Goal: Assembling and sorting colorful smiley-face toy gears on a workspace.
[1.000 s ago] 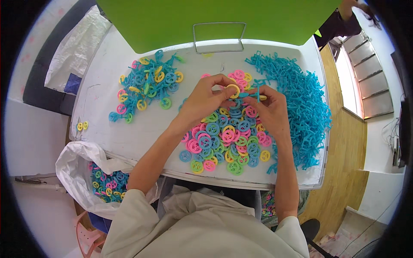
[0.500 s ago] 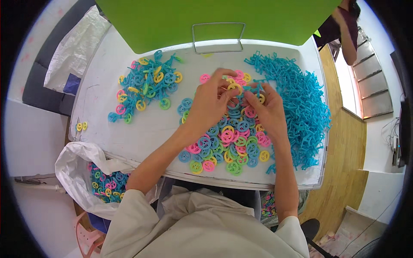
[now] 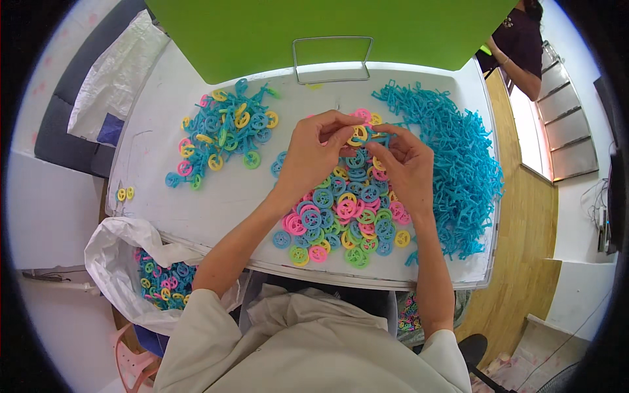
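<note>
Between thumb and fingers, my left hand (image 3: 319,147) pinches a small yellow plastic wheel (image 3: 358,135). My right hand (image 3: 407,164) grips a teal plastic frame piece (image 3: 382,139) right against that wheel; fingers hide most of the piece. Both hands hover over a heap of loose wheels (image 3: 347,208) in pink, blue, green and yellow. Right of the hands spreads a large heap of teal frame pieces (image 3: 462,170). To the left lies a pile of teal pieces with coloured wheels on and among them (image 3: 226,128).
A green panel (image 3: 327,33) with a wire loop (image 3: 333,39) stands behind the white table (image 3: 157,216). Two yellow wheels (image 3: 125,193) lie near its left edge. A white sack (image 3: 111,255) of similar parts is at the lower left. Another person (image 3: 521,52) is at the upper right.
My hands have come together, bringing the yellow wheel and the teal piece against each other. My left fingers have closed in. The other person's arm has lowered.
</note>
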{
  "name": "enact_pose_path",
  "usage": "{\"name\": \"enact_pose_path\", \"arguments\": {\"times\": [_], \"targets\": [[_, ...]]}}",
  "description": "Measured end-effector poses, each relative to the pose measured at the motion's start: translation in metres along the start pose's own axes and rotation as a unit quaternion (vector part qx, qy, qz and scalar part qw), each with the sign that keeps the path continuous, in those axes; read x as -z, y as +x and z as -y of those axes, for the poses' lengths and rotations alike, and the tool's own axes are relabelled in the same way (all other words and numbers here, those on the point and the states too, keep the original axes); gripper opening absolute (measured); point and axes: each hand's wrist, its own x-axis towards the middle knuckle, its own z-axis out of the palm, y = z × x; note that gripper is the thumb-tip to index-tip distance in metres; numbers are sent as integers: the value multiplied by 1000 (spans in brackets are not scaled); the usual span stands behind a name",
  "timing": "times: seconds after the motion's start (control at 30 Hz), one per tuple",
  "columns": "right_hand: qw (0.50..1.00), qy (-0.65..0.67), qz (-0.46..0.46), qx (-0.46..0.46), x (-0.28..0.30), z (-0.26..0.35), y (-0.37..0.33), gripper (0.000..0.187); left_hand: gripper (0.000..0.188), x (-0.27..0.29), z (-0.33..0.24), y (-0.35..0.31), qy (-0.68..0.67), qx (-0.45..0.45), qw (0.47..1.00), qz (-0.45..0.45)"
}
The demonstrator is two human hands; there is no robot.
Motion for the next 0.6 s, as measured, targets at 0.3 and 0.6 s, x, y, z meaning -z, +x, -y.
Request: {"name": "enact_pose_path", "arguments": {"times": [0.3,0.6], "targets": [[999,10,-8,-35,-4,-8,2,25,16,-9,6,-8,140,-99,982,-74],[986,-121,-50,105,-2,-16,0,25,19,-2,5,-1,53,-40,998,-23]]}}
